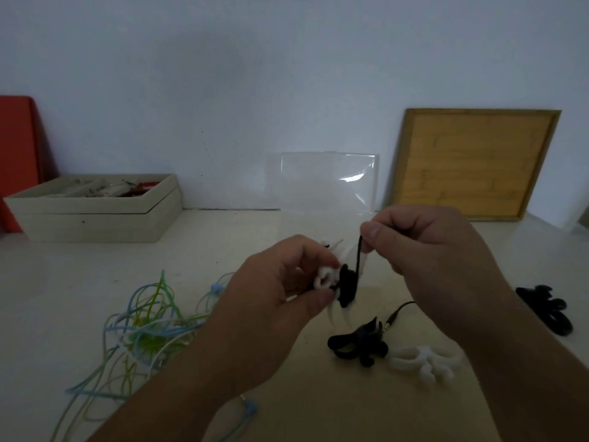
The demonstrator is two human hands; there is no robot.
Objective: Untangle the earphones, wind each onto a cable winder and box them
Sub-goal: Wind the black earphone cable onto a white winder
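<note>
We hold: winder [325, 277] gripped in left hand [280, 282]; cable [359, 256] rising near-upright from it to our pinching right hand [430, 247], just above and right.

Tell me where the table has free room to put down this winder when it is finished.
Bare table lies between the beige box and the clear plastic lid. Another bare patch is before the beige box, beyond the blue-green earphone tangle. Crowded: the tangle at left, and the black winder, white winder and second black winder at right.
</note>
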